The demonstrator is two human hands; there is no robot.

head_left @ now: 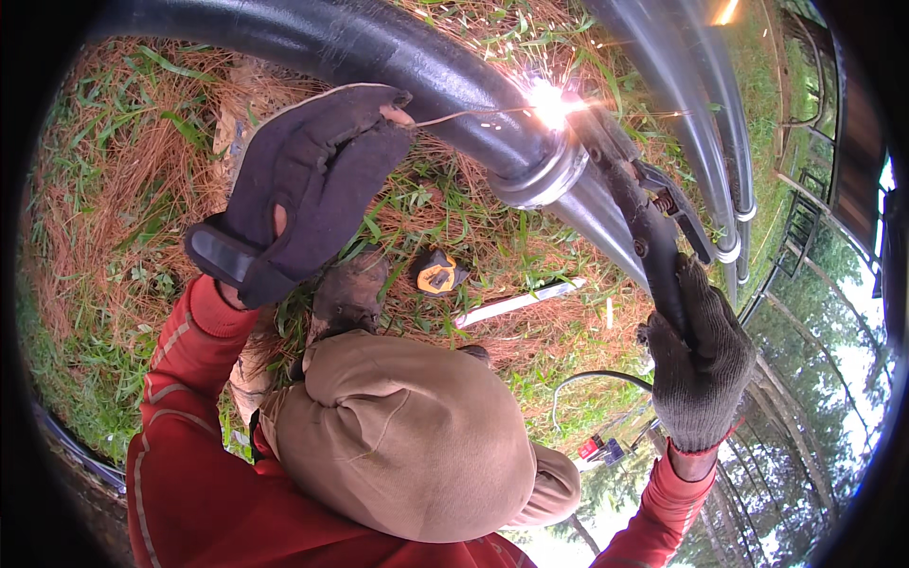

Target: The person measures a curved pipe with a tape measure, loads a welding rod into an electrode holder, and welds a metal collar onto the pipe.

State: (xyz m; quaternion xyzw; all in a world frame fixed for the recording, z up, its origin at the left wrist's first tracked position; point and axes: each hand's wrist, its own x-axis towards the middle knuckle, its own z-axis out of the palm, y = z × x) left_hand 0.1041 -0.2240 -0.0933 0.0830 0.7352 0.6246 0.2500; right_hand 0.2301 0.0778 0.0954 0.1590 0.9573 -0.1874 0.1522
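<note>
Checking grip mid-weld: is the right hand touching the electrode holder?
Touching. The head view shows the gloved right hand closed around the lower end of the electrode holder.

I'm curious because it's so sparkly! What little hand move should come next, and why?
Perhaps the left hand should feed its thin wire slightly toward the bright glow, because the wire leads there and the right hand holds the dark tool there too.

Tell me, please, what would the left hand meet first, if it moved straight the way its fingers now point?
Most likely the black pipe: it lies just beyond the left hand in this picture. Depth is unclear, so the hand might pass above it.
</note>
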